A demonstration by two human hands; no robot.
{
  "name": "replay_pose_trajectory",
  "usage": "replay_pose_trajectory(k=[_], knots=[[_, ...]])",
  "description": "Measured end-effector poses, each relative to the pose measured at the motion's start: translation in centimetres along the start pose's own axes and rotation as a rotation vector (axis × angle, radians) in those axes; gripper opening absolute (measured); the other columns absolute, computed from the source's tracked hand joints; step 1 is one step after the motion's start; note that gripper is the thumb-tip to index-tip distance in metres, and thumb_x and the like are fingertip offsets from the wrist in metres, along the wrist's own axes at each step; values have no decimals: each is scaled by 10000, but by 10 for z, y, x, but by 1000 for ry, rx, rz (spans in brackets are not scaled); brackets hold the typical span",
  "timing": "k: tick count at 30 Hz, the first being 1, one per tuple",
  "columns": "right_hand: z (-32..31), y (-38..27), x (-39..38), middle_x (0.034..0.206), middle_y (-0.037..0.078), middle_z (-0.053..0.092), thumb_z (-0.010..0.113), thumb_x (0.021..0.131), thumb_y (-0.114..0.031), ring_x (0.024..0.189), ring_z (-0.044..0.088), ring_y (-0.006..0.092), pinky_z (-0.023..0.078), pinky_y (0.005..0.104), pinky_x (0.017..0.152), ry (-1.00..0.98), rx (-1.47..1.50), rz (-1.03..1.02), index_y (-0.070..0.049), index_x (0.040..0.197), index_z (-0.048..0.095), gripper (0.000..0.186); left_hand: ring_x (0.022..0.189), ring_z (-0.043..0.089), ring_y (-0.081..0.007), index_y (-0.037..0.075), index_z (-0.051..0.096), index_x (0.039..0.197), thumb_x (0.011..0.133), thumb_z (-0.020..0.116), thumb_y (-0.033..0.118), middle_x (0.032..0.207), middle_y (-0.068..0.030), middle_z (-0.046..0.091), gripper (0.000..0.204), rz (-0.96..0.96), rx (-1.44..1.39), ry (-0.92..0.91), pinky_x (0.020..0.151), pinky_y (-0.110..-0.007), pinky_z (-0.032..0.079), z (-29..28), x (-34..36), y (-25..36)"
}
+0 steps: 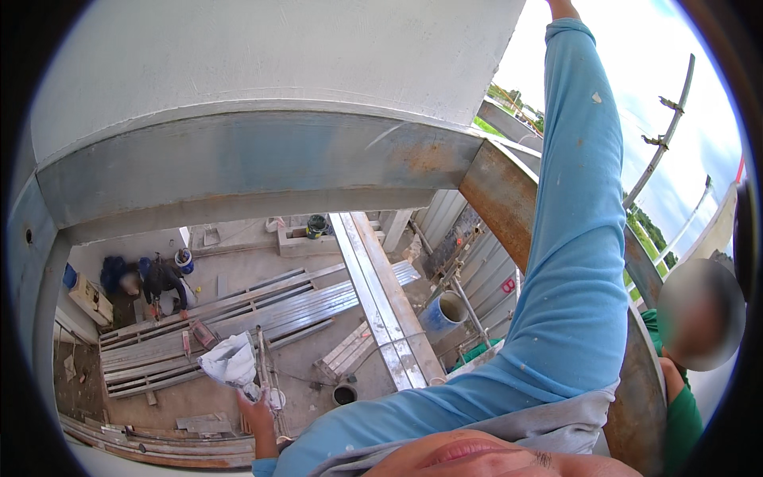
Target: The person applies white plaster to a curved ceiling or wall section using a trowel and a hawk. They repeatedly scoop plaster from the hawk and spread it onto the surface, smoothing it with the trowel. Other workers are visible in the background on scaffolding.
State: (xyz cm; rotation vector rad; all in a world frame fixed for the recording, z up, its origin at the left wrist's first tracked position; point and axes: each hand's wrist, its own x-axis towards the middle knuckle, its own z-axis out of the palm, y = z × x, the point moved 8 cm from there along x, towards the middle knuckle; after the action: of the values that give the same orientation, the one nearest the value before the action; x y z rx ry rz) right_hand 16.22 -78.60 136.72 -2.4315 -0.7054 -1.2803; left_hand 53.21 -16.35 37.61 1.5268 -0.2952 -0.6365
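Note:
My left hand (256, 413) is raised at the lower left, its fingers closed at the lower end of a crumpled white bag-like thing (226, 358), beside an upright pipe (261, 354). My right arm in a blue sleeve (580, 159) stretches up across the view to the edge of a white wall panel (278, 52). Only a little of my right hand (560, 8) shows at the top edge, its fingers out of sight. Below the panel runs a grey, partly rusted steel beam (262, 163).
Far below, a worker (163, 290) in dark clothing bends at stacked metal tubes (143, 358); buckets (445, 310) stand about. Long metal lengths (373, 294) slope through the opening. A co-worker in green (679, 421) is close at my right, by curved steel (644, 350). A pole (664, 135) rises outside.

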Motion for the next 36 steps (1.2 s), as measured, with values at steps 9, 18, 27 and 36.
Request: replay_pose_trajectory(k=[9,18,27,36], knots=[[256,-76,-226,1319,51,603,613,857,-100,1220,562,262,328,481,1079,217,-1769,402,-207,1312,632,468,711,572,-152,-48,375,1421,847,747,48,1284,-156,548,691,62,93,-4,495,-267,466,-24,18,-32],[295,-141,-288,1234,232,621,653,824,-182,1169,568,390,392,465,1038,621,-1182,860,7,1225,644,443,449,483,-89,55,442,1274,863,732,57,814,-31,559,503,83,-113,-53,350,-247,325,-24,13,-24],[92,-19,-336,774,89,657,734,699,-208,697,649,236,529,349,640,899,-746,1131,-8,899,671,289,599,527,-110,53,457,1272,841,692,-56,918,-48,554,503,31,-105,-104,388,-254,395,-17,-5,-5],[117,-44,-258,945,101,713,673,850,-193,869,712,240,605,425,774,902,-182,1070,-67,1073,628,260,576,531,-119,36,490,1229,820,720,-67,892,-47,556,480,88,-60,-93,403,-264,432,-30,-25,21]])
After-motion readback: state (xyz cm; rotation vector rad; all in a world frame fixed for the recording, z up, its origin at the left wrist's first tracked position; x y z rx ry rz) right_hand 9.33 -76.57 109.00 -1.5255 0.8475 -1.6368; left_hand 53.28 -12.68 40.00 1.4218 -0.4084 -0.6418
